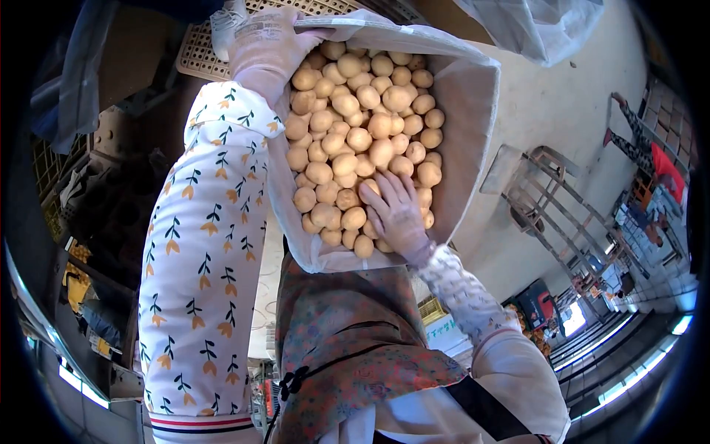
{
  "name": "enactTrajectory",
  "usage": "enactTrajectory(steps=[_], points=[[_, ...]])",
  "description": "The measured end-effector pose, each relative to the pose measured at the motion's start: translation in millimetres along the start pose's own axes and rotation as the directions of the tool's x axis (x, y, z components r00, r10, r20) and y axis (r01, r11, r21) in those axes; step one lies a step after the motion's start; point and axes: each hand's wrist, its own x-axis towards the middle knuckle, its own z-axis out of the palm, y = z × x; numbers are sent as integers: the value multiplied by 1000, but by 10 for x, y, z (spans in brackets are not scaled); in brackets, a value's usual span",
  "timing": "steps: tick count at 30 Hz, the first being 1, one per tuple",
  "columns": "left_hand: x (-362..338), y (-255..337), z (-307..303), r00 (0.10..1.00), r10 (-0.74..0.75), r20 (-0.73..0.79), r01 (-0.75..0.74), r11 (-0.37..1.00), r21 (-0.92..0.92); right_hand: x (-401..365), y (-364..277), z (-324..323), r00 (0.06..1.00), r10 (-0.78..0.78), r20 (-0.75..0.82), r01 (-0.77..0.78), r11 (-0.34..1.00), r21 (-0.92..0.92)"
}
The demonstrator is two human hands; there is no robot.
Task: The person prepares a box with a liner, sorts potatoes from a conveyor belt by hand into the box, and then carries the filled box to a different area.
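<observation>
A box lined with thin white plastic [464, 111] sits in front of my body, filled with small round pale-yellow fruits [359, 138]. My left hand [265, 46], in a thin pale glove, grips the box at its far left corner, thumb along the lined rim. My right hand [401, 220], gloved too, rests on the fruits at the near right side. Its fingers are spread and lie over the top layer, with one fruit [370, 189] right at the fingertips. The box's base is hidden beneath the fruits.
A perforated beige crate [201, 53] lies beyond my left hand. More clear plastic sheeting [543, 29] hangs at the top right. A metal-framed cart [558, 211] stands on the floor to the right, and a person in red [668, 177] is farther off.
</observation>
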Motion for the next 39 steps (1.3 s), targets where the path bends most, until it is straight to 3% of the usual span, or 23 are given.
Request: enactTrajectory(steps=[2,5,6,9,10,11,14,16,17,19,21,22,23,25,26,27,31,32,34,35,36,38,39], points=[[-7,29,-46,999,-16,28,15,1000,5,7,-51,-249,997,80,22,-80,997,-4],[-24,48,-37,999,-34,32,33,999,28,258,133,-299,958,248,145,-270,949,163],[-28,47,-45,1000,-29,10,28,999,33,616,172,-377,964,30,-262,-28,1000,13],[-133,170,-168,970,72,-233,-86,995,-50,1720,458,-256,949,20,-315,31,987,157],[-126,163,-164,976,55,-212,-69,996,-60,2063,553,-77,970,22,-242,16,988,156],[-112,154,-151,981,36,-191,-50,996,-70,2343,499,37,989,143,-48,-135,980,144],[-111,183,-191,992,-12,-126,0,995,-95,2555,181,453,960,174,-219,-178,984,3],[-60,118,-151,997,-12,-73,7,998,-64,2329,34,467,989,121,-83,-120,993,8],[-7,-7,-7,999,-2,-37,1,1000,-28,2172,-40,504,981,69,-179,-54,995,87],[6,-19,8,1000,0,-4,0,1000,2,1864,-149,428,993,80,-90,-62,980,191],[0,-16,0,1000,6,18,-6,1000,-22,1503,-143,289,952,-26,-304,103,966,238],[4,-20,-13,1000,9,28,-8,999,-31,1282,-182,119,955,-34,-296,96,976,196],[14,6,-42,997,-5,77,7,1000,-23,1063,-114,112,986,-31,-165,77,956,282],[-14,11,4,999,31,-16,-31,999,-15,520,24,77,984,175,24,-165,866,471],[-27,4,26,997,46,-62,-47,999,-7,233,63,92,983,162,-82,-121,920,372],[-52,16,24,995,38,-94,-36,999,19,3,161,73,997,76,-9,-73,981,182],[6,52,-71,994,-68,88,66,997,25,-45,52,-557,957,113,267,-95,992,-80],[10,65,-64,994,-57,96,57,998,9,108,99,-681,937,81,340,-105,993,52],[24,20,-53,994,-40,105,41,999,-14,550,309,-592,965,115,236,-125,992,25],[26,-32,43,1000,-9,13,8,1000,28,931,402,-546,999,54,-2,-54,995,79],[15,-40,76,983,59,-176,-45,996,81,1338,484,-474,971,2,-240,28,992,120],[-24,-3,136,833,220,-509,-123,968,217,1992,682,-224,993,119,-1,-119,991,69],[-81,54,2,883,162,-440,-150,987,61,2253,725,-105,974,176,142,-184,982,40]])
